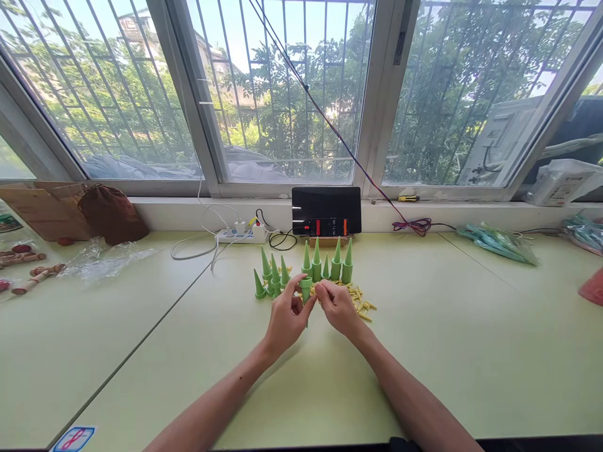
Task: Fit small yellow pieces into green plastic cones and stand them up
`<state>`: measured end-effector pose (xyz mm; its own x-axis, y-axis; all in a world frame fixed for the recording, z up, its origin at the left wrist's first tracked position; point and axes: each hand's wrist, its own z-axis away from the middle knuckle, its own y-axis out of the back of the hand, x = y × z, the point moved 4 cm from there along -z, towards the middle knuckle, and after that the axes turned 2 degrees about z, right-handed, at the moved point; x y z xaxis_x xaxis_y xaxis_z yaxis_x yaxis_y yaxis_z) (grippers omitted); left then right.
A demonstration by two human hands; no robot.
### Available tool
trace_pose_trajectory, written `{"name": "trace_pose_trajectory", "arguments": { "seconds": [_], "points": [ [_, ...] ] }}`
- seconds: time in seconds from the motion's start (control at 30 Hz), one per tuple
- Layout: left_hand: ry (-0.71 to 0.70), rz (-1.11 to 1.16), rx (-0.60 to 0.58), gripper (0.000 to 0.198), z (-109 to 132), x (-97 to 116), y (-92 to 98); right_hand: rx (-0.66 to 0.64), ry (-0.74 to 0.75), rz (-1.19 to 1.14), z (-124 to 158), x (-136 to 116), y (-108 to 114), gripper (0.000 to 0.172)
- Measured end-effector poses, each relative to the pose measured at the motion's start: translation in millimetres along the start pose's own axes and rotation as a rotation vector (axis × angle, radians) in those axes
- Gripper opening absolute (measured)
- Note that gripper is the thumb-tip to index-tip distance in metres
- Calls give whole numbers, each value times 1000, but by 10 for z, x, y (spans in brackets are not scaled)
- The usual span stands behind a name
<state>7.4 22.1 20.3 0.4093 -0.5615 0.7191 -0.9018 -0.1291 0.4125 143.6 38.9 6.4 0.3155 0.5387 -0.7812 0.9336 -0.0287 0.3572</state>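
My left hand (286, 314) is closed around a green cone-shaped plastic piece (306, 290), held point down over the pale green table (188, 351). My right hand (335, 304) pinches something small at the top of that piece; I cannot make out what. Just behind the hands stand two clusters of upright green cones (327, 262), one at the left (271, 276). A scatter of small yellow parts (360, 301) lies to the right of my right hand.
A black phone (326, 211) leans against the window sill behind the cones. A white power strip (242, 235) with cables sits left of it. Wooden toys (32, 271) and a brown bag (110, 215) lie far left; green plastic packets (499, 243) lie at the right.
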Motion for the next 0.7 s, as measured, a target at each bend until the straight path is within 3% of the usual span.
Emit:
{"name": "trace_pose_trajectory", "arguments": {
  "seconds": [0.7],
  "points": [
    [39,26,-33,41,4,-29,-20,40,17,34,-17,10,-1,44]
  ]
}}
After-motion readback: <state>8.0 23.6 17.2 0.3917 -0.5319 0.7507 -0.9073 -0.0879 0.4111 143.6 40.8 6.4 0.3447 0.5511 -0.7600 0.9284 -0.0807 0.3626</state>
